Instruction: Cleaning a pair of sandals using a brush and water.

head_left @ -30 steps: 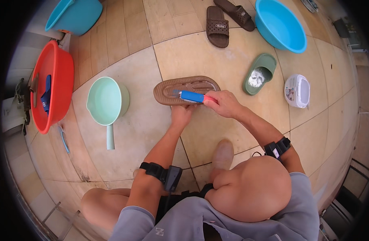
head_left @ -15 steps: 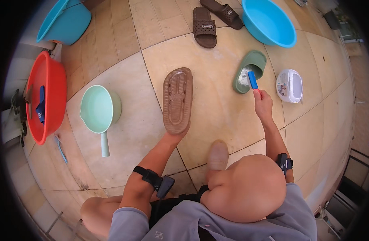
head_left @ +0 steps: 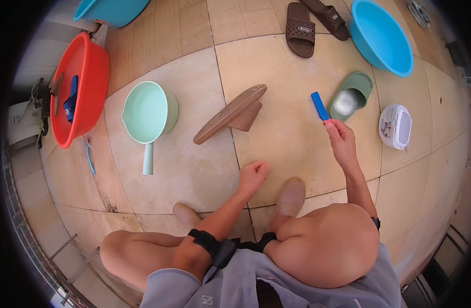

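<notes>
My right hand [head_left: 341,139] grips the handle end of a small blue brush [head_left: 319,106], its pale bristles facing left. The brush is held just left of a green slipper [head_left: 362,81], which has white foam inside it. My left hand [head_left: 254,176] is curled closed near my feet, with nothing visible in it. Beyond that hand, apart from it, a brown slipper [head_left: 226,119] rests tipped on its side on the tiles.
A mint-green dipper [head_left: 148,158] stands left, beside a red basin [head_left: 102,66] holding a dark blue slipper [head_left: 71,100]. A thin blue strip [head_left: 89,158] lies below. Dark brown slippers [head_left: 300,38], a blue basin [head_left: 387,43] and a white container [head_left: 395,128] are farther right.
My left hand has let go of the brown slipper and drawn back toward me; the slipper now lies on its side. My right hand has lifted the brush out of the green slipper.
</notes>
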The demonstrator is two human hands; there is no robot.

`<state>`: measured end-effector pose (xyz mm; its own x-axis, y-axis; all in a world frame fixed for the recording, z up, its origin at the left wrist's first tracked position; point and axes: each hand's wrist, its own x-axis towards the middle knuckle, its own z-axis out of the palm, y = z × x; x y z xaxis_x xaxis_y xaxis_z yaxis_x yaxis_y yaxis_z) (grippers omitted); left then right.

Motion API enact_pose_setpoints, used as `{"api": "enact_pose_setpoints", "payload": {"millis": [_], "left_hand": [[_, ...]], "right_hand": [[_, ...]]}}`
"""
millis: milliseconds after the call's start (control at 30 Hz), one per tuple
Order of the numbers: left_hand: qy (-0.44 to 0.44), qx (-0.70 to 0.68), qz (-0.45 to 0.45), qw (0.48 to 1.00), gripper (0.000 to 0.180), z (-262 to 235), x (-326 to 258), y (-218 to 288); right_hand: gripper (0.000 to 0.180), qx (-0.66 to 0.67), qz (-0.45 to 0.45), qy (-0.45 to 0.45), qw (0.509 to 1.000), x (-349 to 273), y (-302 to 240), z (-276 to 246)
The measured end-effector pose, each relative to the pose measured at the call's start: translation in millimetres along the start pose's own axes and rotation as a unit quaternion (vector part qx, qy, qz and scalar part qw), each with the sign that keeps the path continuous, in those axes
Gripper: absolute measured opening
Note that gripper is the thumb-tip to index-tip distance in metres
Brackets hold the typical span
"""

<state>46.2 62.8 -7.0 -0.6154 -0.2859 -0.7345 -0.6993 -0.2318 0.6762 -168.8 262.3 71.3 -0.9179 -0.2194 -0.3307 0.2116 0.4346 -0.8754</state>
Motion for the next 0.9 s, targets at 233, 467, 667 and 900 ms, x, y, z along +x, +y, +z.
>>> {"api": "enact_pose_setpoints", "payload": {"millis": [233, 467, 667, 900], "left_hand": [[0.270, -0.220, -0.006, 0.937, 0.041, -57, 1, 71], [0.147, -0.392, -0.043, 0.907, 0.041, -34, 13, 101], [0.117, -0.157, 0.096, 0.976, 0.025, -30, 58, 74], [0.226, 0.246, 0.337, 0.880, 0.024, -22, 79, 38]], "right_hand": [[0.028, 0.001, -0.101, -0.121, 0.987, 13, -46, 70], [0.029, -0.031, -0.095, -0.155, 0.983, 16, -40, 66], [0.031, -0.183, -0.154, -0.142, 0.961, 17, -76, 78], [0.032, -0.174, -0.098, -0.204, 0.958, 3, -17, 80]]}}
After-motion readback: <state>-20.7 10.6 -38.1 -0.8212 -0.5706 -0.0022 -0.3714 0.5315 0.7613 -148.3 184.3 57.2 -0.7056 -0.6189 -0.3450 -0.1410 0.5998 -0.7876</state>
